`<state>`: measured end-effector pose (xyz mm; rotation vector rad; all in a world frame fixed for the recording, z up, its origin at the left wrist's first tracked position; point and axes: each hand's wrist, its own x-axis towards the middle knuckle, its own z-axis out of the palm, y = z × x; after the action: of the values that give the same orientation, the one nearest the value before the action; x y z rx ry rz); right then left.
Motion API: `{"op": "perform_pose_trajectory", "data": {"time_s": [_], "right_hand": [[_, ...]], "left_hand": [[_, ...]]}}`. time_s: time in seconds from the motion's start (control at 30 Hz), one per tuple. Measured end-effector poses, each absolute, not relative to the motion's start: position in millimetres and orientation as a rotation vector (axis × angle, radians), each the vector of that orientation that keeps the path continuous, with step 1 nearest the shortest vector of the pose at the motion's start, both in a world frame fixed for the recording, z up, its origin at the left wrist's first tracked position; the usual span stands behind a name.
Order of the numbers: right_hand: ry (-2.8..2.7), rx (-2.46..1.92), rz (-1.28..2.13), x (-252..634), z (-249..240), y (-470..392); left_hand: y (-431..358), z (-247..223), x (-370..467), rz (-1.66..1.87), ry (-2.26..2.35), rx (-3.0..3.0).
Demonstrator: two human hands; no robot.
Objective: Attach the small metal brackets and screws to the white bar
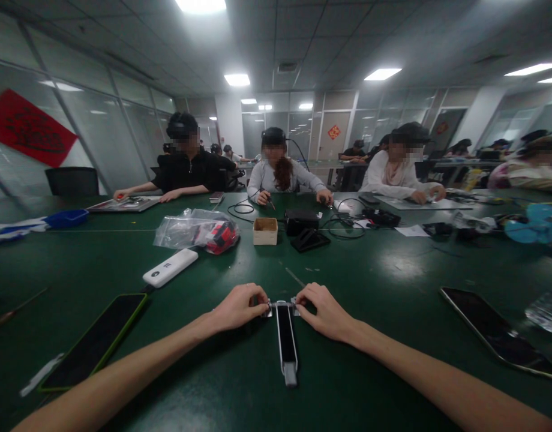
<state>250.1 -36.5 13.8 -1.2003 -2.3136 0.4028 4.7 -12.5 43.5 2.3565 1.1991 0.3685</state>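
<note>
A long, narrow piece with a black face and silver edges point(285, 336) lies on the green table in front of me, its grey end pointing toward me. At its far end a small shiny metal tab point(269, 310) juts to the left, and my left hand point(243, 305) pinches it between thumb and fingers. On the opposite side my right hand point(324, 312) pinches a similar metal tab point(296, 307), mostly covered by the fingertips. Both forearms come in from the lower corners. What exact kind of object this is, I cannot tell.
A green-edged phone point(96, 342) and white power bank point(171, 268) lie left; another phone point(498, 330) lies right. Ahead are a plastic bag point(197, 231), small open box point(265, 232), black case point(302, 222) and cables. Several people sit across the table point(370, 384).
</note>
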Motion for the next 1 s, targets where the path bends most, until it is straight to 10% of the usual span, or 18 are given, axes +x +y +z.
{"op": "perform_pose_trajectory", "data": {"time_s": [1.0], "right_hand": [[-2.317, -1.192, 0.385, 250.0, 6.0, -33.2]], "left_hand": [[-10.8, 38.3, 1.7, 0.278, 1.173, 2.568]]}}
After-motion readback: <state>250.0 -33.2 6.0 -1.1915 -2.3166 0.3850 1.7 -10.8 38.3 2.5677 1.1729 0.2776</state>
